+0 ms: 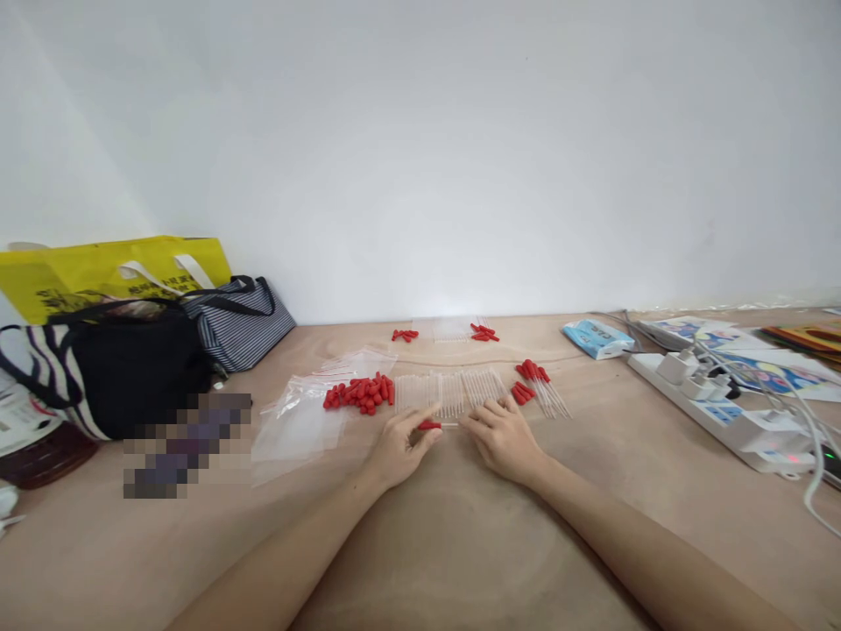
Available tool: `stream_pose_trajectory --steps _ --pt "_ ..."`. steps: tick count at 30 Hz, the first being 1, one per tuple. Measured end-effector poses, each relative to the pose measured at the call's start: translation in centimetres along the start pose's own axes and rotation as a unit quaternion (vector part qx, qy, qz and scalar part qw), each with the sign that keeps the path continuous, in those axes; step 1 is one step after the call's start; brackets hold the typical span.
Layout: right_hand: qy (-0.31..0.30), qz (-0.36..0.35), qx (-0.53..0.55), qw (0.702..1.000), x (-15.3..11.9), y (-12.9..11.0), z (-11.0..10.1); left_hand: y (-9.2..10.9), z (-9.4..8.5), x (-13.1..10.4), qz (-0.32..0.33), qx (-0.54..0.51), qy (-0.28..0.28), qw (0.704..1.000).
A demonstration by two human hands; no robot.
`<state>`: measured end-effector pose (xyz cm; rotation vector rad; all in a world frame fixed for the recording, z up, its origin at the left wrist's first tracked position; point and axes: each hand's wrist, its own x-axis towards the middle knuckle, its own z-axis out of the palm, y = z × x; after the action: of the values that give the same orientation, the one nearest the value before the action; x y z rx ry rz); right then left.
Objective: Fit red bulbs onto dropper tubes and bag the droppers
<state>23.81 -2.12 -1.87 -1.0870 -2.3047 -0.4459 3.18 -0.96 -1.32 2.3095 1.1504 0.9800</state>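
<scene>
My left hand [402, 447] pinches a red rubber dropper bulb [429, 425] between thumb and fingers. From the bulb a thin, clear dropper tube [450, 426] runs sideways to my right hand [505, 438], whose closed fingers hold its other end. Just beyond my hands, a row of clear tubes [450, 390] lies on the table. Left of that row is a heap of loose red bulbs [361, 393], partly on clear zip bags [306, 429]. To the right lie droppers with red bulbs fitted [548, 390].
Near the wall lie more red bulbs [405, 336] and red-ended pieces [484, 333]. A white power strip [723, 412], blue packet [597, 338] and printed sheets [768, 368] occupy the right. Yellow [98, 272], black [137, 377] and striped bags [240, 324] stand left.
</scene>
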Motion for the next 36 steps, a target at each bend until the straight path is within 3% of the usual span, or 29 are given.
stream_pose_trajectory --steps 4,6,9,15,22,28,36 --pt "0.018 0.196 -0.053 0.979 -0.2 2.6 -0.6 -0.2 0.0 -0.1 -0.064 0.006 0.006 0.998" --pt "-0.001 0.302 -0.084 0.950 -0.5 4.4 -0.7 -0.1 -0.1 -0.2 -0.065 0.009 -0.024 0.998" --pt "-0.061 0.378 -0.121 0.916 -0.8 6.3 -0.6 0.1 -0.2 -0.3 -0.055 0.022 -0.048 0.997" --pt "-0.125 0.410 -0.127 0.895 -0.3 6.4 -0.4 0.4 -0.3 -0.2 -0.050 0.032 -0.054 0.997" --pt "-0.085 0.492 0.001 0.867 -0.2 6.8 -0.7 0.4 -0.3 -0.1 -0.029 0.036 -0.043 0.998" --pt "-0.090 0.487 -0.088 0.864 -0.4 6.8 -0.9 0.5 -0.3 -0.1 -0.020 0.043 -0.047 0.998" --pt "-0.148 0.469 -0.102 0.865 -0.4 6.6 -1.0 0.6 -0.5 0.0 -0.003 0.049 -0.058 0.997"
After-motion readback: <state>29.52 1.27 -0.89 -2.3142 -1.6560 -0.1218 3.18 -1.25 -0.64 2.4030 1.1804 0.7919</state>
